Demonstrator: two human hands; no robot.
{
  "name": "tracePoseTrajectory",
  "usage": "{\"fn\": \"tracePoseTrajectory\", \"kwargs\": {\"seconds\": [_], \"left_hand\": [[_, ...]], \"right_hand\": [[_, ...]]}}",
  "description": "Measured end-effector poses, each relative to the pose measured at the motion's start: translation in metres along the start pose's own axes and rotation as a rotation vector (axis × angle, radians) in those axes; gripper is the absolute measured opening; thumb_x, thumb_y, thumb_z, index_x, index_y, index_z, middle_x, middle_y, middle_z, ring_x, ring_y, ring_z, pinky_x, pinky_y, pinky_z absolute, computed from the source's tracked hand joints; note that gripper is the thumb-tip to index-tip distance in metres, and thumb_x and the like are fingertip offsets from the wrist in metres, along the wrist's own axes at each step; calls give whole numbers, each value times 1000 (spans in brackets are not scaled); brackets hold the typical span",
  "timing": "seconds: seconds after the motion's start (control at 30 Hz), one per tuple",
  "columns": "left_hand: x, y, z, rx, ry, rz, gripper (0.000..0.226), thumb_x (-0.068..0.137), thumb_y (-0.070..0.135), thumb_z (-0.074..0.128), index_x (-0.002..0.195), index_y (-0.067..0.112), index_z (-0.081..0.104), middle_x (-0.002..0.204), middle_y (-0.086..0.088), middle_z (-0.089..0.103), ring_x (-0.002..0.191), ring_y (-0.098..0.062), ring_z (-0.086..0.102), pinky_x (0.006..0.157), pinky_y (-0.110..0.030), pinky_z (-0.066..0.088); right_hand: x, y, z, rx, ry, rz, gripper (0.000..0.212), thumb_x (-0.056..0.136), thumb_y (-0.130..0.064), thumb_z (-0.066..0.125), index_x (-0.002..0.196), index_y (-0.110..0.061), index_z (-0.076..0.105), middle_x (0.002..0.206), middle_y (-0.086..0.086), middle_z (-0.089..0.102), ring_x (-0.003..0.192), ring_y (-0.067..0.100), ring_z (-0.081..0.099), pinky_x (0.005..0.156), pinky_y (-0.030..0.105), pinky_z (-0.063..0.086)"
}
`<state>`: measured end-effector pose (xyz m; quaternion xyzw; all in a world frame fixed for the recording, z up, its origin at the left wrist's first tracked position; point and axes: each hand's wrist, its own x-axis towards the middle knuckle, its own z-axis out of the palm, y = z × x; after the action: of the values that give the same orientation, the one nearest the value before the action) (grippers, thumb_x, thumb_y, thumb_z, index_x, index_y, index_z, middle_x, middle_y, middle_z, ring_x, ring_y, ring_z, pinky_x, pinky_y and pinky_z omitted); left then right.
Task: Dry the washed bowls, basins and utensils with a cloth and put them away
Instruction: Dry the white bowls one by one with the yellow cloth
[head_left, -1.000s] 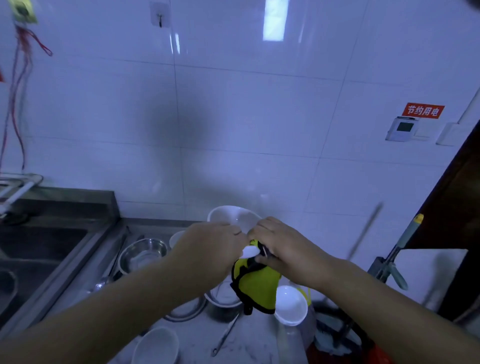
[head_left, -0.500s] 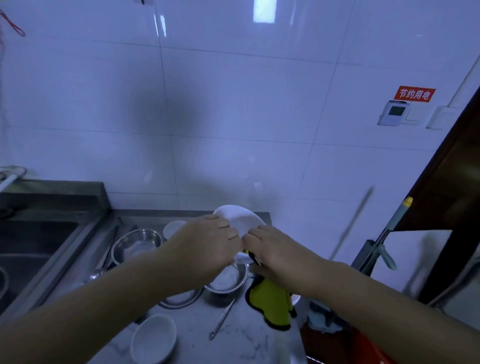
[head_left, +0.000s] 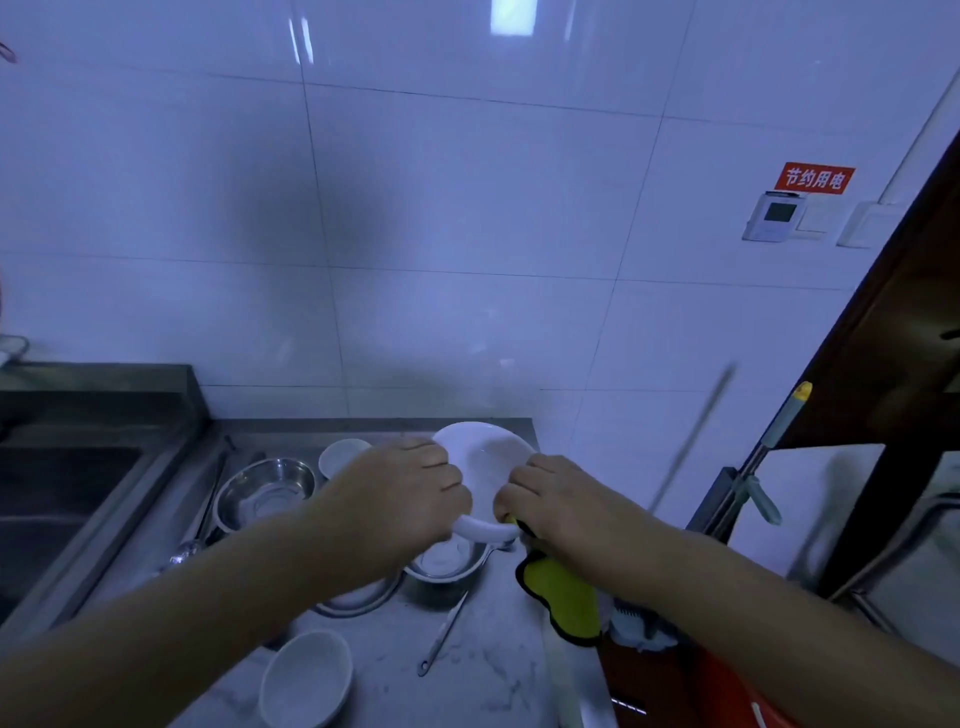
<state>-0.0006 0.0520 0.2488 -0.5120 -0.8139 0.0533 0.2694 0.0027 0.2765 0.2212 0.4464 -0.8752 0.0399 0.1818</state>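
Left hand (head_left: 405, 499) grips the bowl (head_left: 485, 460); right hand (head_left: 561, 512) clutches the cloth (head_left: 566, 592) at the bowl's rim. The sign (head_left: 814, 178) up right of the bowl reads 节约用电.

The kitchen is dim and everything looks blue. A light up high makes a bright shiny spot (head_left: 511, 18) on the white wall tiles (head_left: 467, 322), and a big soft shadow (head_left: 311, 218) sits on the wall. Lines bend near the edges, and the arms (head_left: 182, 623) low down look a bit blurry.
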Motion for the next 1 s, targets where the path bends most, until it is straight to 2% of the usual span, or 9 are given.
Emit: {"fn": "tracePoseTrajectory", "kwargs": {"seconds": [0.1,0.17,0.3,0.4,0.57,0.7,0.8,0.87,1.0], "left_hand": [[8,21,4,-32,-24,-75,25,55,17,78,58,20,53,55,3,52,52,-17,48,61,-26,23],[9,26,7,-86,-17,-117,24,52,15,78,60,19,55,56,3,53,53,-18,50,63,-26,25],[-1,-1,8,-92,-6,-161,19,67,34,65,81,22,69,78,5,67,78,-17,63,100,-30,33],[-5,-19,7,-44,-30,-110,9,76,23,56,75,22,65,76,5,63,78,-19,62,107,-35,31],[-3,-8,3,-64,-10,-83,10,73,29,61,66,23,63,66,6,58,70,-18,56,100,-34,37],[2,13,7,-156,-12,-166,16,69,29,53,56,20,54,57,5,50,61,-19,50,75,-34,42],[-11,3,18,-235,-65,-139,15,67,36,54,63,24,62,61,8,57,67,-18,54,77,-32,39],[-19,-11,28,-270,-115,-73,16,68,39,54,71,29,66,69,11,62,73,-15,58,81,-34,42],[-21,-7,35,-282,-165,-12,13,66,40,58,62,31,65,63,15,62,62,-4,59,61,-14,43]], "right_hand": [[3,-13,18,99,48,106,55,58,-7,82,86,-22,37,77,0,51,71,12,38,60,25,30],[1,-12,18,168,54,123,51,61,-3,78,87,-22,38,77,2,52,71,12,37,61,26,32],[-10,-1,3,65,-15,68,33,70,0,64,92,-19,50,82,1,55,74,19,48,68,26,32],[-9,1,-6,3,-34,55,25,71,-2,61,90,-17,55,83,1,56,75,21,50,71,22,30],[-5,-16,7,66,-15,116,46,63,2,74,93,-20,46,82,1,55,74,18,48,68,25,30],[6,-34,29,231,69,239,47,63,0,71,92,-19,39,81,8,55,75,16,37,64,27,28],[0,-34,33,250,8,243,45,69,-2,70,99,-21,42,89,7,58,83,15,42,68,18,24],[-8,-35,36,205,-29,249,46,70,-3,68,101,-23,41,92,7,58,85,20,47,72,23,33],[-19,-38,44,110,-61,262,38,68,-3,62,97,-20,45,86,5,57,77,25,51,67,33,37]]}}
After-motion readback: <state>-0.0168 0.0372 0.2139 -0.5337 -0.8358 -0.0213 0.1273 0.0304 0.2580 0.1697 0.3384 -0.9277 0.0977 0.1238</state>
